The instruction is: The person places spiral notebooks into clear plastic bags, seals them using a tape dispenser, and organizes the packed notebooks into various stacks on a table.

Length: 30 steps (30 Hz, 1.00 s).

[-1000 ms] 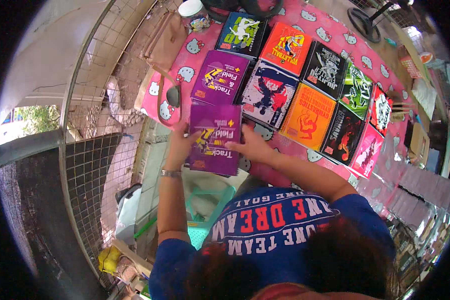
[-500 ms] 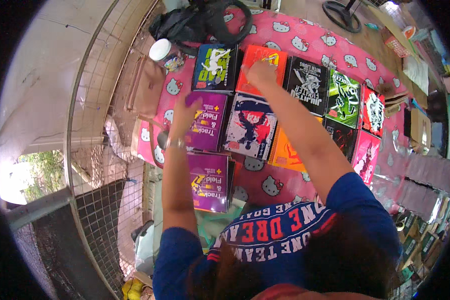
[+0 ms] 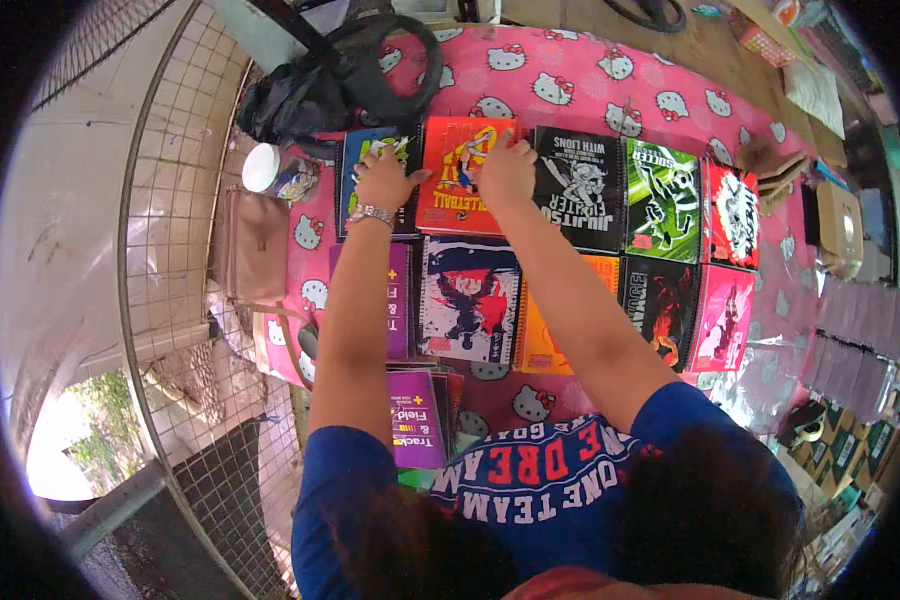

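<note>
Two rows of spiral notebooks lie on a pink table. My left hand [image 3: 383, 183] rests on a blue and green notebook [image 3: 354, 205] at the far left of the back row, its fingers spread and its thumb reaching toward the red notebook [image 3: 440, 218] beside it. At that red notebook's right edge is my right hand [image 3: 508, 172], with bent fingers over the edge and the thumb on the cover. To its right lies a black notebook [image 3: 580, 190]. A white notebook with a dark figure [image 3: 470, 300] sits in the front row, beside a purple notebook [image 3: 398, 300] partly behind my left forearm.
A stack of purple notebooks [image 3: 416, 420] lies nearest me on the left. Green [image 3: 660, 200], red and white [image 3: 733, 215] and pink [image 3: 722, 318] notebooks continue rightward. A white-lidded jar [image 3: 261, 168], a brown bag [image 3: 254, 245] and a black bag [image 3: 295, 100] edge the left side, by a wire mesh.
My left hand has moved from the purple notebook up onto the blue and green one. My right hand has shifted to the red notebook's right edge. The whole view has shifted.
</note>
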### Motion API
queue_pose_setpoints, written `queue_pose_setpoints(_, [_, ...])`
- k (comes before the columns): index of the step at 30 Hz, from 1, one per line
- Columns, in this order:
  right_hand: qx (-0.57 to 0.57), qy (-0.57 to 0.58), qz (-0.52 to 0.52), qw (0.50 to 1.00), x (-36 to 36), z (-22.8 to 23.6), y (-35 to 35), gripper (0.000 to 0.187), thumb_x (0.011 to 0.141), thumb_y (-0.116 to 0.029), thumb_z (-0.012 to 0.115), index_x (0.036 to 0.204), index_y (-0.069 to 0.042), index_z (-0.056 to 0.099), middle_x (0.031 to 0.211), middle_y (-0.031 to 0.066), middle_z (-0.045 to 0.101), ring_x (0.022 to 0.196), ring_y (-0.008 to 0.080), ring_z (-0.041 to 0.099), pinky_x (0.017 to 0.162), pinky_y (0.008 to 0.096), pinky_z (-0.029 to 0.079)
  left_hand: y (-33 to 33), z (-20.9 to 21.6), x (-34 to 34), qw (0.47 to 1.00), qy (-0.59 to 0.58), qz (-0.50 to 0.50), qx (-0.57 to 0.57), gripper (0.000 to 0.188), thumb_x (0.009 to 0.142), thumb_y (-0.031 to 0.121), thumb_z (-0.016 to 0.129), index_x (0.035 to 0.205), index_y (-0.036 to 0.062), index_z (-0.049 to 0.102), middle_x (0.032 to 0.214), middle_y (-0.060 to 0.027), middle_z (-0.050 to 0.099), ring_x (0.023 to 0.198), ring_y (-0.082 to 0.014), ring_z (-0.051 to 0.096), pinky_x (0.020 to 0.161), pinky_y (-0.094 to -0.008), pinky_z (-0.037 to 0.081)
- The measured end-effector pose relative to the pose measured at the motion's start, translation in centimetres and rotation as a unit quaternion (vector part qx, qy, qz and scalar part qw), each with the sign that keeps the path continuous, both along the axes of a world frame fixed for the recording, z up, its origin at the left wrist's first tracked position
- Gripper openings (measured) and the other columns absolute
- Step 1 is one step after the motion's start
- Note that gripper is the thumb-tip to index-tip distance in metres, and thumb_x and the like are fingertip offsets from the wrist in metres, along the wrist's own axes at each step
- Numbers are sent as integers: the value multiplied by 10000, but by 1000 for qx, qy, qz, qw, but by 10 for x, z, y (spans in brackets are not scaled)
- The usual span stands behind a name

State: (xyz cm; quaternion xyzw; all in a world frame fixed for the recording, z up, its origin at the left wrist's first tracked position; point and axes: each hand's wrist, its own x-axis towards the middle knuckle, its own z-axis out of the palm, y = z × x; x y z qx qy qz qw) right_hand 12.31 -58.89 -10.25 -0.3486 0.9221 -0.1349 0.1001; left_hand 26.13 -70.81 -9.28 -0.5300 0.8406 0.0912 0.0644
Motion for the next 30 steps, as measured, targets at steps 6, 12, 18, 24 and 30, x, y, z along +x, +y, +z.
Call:
queue_pose_setpoints(6, [-259,2,27,966,-59,29,0,618,729,-216,730,1257,-15,479,1000,221,568,1000,358,551,841,425,469,14,-25,2,979,-12,-59,-197,861,736,654,609,1307,43,404,1309,-282,427,1171,-470,445,941,-507,421])
queue_pose_setpoints(12, [-274,47,263,924,-86,214,40,490,817,-385,630,1128,-8,597,1011,160,639,925,285,613,800,400,475,0,9,17,997,26,-67,-34,491,761,372,670,1082,19,550,1085,-205,590,1058,-384,553,912,-467,449])
queue_pose_setpoints(18, [-439,-284,77,849,-119,224,76,386,846,-283,627,1092,12,593,992,109,653,856,201,634,812,349,500,63,112,14,948,157,-227,-161,171,725,97,623,895,74,621,958,-146,633,971,-317,602,834,-387,486])
queue_pose_setpoints(24, [-270,-817,93,500,54,159,139,442,944,-355,486,1267,-56,462,1038,25,576,875,138,562,863,294,475,206,129,100,829,513,-140,-172,245,608,1,740,819,74,640,1160,-152,506,1071,-307,531,839,-370,480])
queue_pose_setpoints(30, [-248,-737,72,624,143,114,179,728,873,-33,569,1440,-6,115,1410,170,371,1281,272,404,1079,312,295,283,160,254,772,613,31,165,293,727,7,616,1016,58,618,1412,-207,370,1217,-289,477,825,-327,516])
